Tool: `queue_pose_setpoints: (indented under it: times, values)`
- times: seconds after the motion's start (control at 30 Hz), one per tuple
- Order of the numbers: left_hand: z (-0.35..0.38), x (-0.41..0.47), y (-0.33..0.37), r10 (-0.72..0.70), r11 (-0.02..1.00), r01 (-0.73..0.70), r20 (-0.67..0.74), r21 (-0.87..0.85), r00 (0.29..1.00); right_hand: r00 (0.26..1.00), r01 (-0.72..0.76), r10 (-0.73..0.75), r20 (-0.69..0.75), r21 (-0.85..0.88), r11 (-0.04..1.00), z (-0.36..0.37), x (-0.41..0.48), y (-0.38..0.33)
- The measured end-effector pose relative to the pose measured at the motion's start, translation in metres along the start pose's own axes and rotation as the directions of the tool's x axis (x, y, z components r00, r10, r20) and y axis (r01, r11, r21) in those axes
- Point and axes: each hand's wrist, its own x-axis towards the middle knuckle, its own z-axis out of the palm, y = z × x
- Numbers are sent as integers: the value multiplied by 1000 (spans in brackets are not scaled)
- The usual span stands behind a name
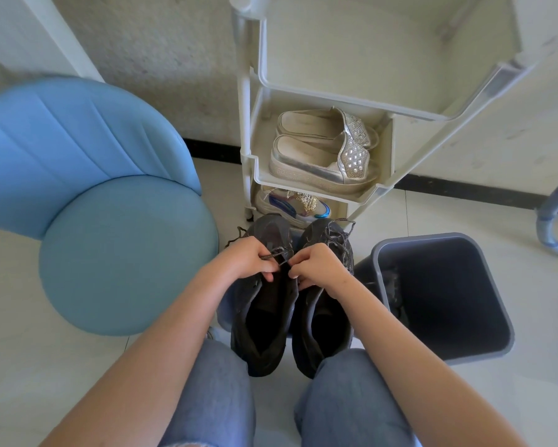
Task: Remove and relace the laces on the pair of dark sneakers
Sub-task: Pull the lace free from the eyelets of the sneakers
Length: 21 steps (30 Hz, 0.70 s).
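Dark sneakers (pixel 264 346): the pair stands side by side between the person's knees, toes toward the shoe rack (pixel 385 185).
Blue chair (pixel 110 253): far left, well apart from the work.
Left sneaker (pixel 258 304): the throat gapes open and no lacing crosses the part nearest the person.
Left hand (pixel 248 258): fingers curled, pinching a speckled lace (pixel 276 253) just above the tongue.
Right hand (pixel 319 266): thumb and fingertips pinched at the same spot; what it holds is too small to tell, probably the lace end or the eyelet edge.
Step, as judged: working the lace through an eyelet of the left sneaker.
Technique: steady the eyelet edge with one hand, feed or draw the tip straight with the other, and keep the lace flat and untwisted.
Right sneaker (pixel 332 240): lacing is visible over the forefoot.
Grey bin (pixel 432 237): just right of the pair.
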Motion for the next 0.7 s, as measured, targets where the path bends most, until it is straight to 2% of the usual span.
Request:
queue_pose_setpoints:
  times: [0.23,0.4,0.57,0.7]
  values:
    - [2,3,1,-9,999,10,-25,39,1000,1000,-2,2,5,46,999,-1,-1,2]
    - [0,2,-6,24,999,-26,-65,-36,998,1000,-13,13,-3,73,997,-1,0,3]
    - [4,2,-1,-12,999,13,-38,46,999,1000,-4,4,1,79,997,-3,-2,3]
    - [5,3,-1,12,999,-10,-57,47,998,1000,-4,4,-3,87,996,-3,-1,4]
